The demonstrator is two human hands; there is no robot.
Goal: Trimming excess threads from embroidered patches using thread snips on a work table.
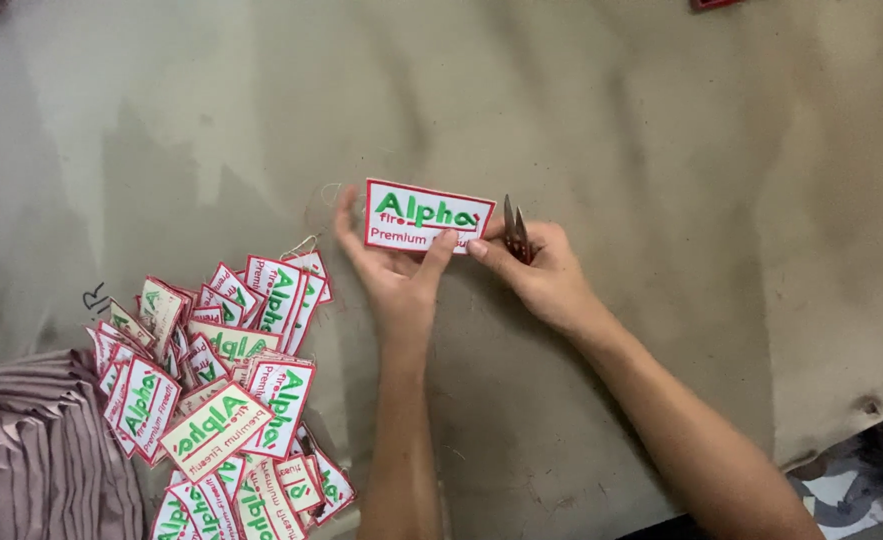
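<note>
Embroidered cloth, white with a red stitched border and green lettering, makes up the rectangular patch (426, 216) that the left hand (393, 262) grips from below, thumb on its face, just above the middle of the table (661, 150). The right hand (536, 268) pinches the patch's right corner with its fingertips while clasping small metal thread snips (515, 232), blades pointing to the far side. A loose heap of identical patches (226, 390) lies at the near left beside folded, pleated mauve fabric (41, 450), well apart from both hands, and the worn, stained grey tabletop lies bare to the far side and right, up to its ragged near-right edge.
</note>
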